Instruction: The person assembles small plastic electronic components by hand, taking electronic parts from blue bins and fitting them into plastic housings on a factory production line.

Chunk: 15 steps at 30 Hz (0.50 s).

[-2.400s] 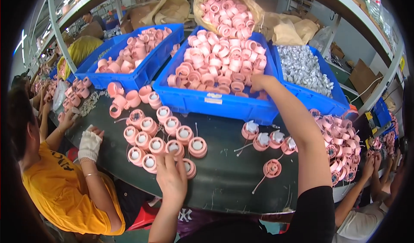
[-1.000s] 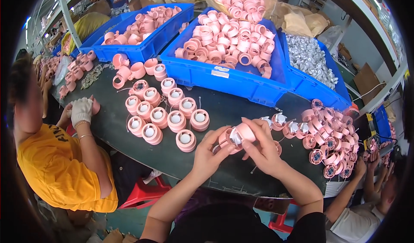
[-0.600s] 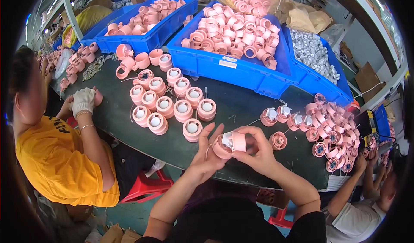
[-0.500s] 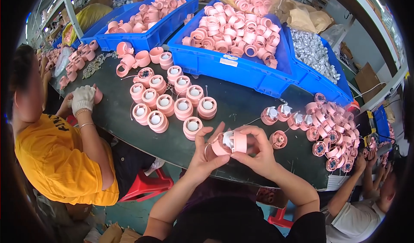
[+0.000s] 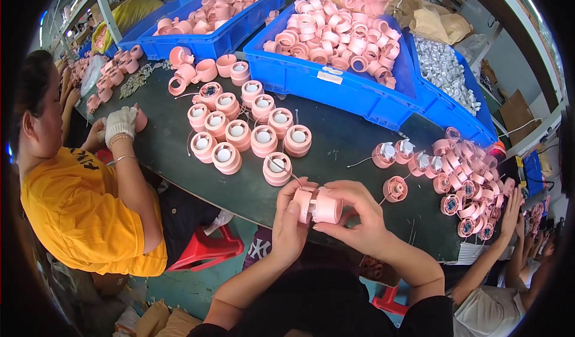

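Note:
Over the table's near edge, my left hand [image 5: 288, 229] grips a round pink base [image 5: 303, 200] with a thin wire at its upper side. Facing it, a pink cylindrical housing [image 5: 327, 208] is held between the thumb and fingers of my right hand [image 5: 366, 220]. The two pink parts lie end to end on their sides, with a narrow notched gap between them. No white insert shows between them now. Just beyond my left hand stands a pink assembly with a white disc [image 5: 277, 168], one of several grouped there. A separate pink round part [image 5: 395, 189] lies beyond my right hand.
Blue bins of pink rings [image 5: 341, 88] and white parts [image 5: 479, 124] line the dark table's [image 5: 335, 139] far side. Pink parts with circuit boards [image 5: 466, 188] pile up at right. A yellow-shirted person [image 5: 96, 211] works at left; another person's arm [image 5: 485, 259] reaches in at right.
My hands have turned the two pink parts and brought them closer together, hiding the white insert seen between them earlier. The view has shifted slightly.

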Motion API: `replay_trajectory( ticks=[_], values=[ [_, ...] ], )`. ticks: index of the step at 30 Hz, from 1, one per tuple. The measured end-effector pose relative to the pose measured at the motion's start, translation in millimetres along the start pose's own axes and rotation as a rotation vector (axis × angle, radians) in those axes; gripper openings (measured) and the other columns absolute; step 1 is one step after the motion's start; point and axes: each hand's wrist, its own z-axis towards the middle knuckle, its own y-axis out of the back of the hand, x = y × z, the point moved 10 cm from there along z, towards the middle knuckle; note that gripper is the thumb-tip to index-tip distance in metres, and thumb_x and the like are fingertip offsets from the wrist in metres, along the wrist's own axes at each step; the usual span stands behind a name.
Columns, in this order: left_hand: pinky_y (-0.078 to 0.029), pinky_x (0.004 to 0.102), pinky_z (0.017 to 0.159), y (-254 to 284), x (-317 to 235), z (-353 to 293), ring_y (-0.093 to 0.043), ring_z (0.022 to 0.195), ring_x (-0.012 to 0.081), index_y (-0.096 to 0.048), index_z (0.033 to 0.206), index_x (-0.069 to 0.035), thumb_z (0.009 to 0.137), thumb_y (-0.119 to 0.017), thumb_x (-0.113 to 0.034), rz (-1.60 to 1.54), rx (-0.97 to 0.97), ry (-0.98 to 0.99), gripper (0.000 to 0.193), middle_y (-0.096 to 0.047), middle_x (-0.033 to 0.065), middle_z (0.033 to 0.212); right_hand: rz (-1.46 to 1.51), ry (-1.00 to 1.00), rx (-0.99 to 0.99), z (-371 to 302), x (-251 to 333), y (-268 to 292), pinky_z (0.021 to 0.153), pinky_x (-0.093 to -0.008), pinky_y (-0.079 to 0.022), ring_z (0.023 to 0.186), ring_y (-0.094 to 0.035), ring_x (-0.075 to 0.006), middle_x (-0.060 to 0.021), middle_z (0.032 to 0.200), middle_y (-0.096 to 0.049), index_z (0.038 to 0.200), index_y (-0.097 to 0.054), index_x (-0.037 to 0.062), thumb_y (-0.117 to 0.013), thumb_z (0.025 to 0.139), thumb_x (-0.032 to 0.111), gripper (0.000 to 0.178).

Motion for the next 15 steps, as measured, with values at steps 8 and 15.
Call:
replay_trajectory(
  ticks=[8, 15],
  values=[
    [-0.038, 0.0357, 0.094, 0, 2, -5, -0.046, 0.111, 0.0212, -0.029, 0.128, -0.005, 0.093, -0.042, -0.024, -0.023, 0.004, -0.065, 0.041, -0.041, 0.0145, 0.124, 0.103, -0.078, -0.064, -5, -7, -7, 0.053, -0.0218, -0.055, 0.089, -0.06, -0.0168, -0.0129, 0.115, -0.05, 0.114, -0.05, 0.0046, -0.079, 0.066, 0.009, 0.056],
    [-0.039, 0.0353, 0.091, -1, -4, -9, -0.043, 0.109, 0.0222, -0.03, 0.125, -0.006, 0.091, -0.048, -0.021, 0.074, 0.033, -0.229, 0.042, -0.038, 0.0172, 0.124, 0.156, -0.093, -0.115, -11, -8, -9, 0.052, -0.0205, -0.054, 0.081, -0.061, -0.0136, -0.0121, 0.113, -0.051, 0.113, -0.05, 0.0042, -0.079, 0.066, 0.009, 0.056]
  ],
)
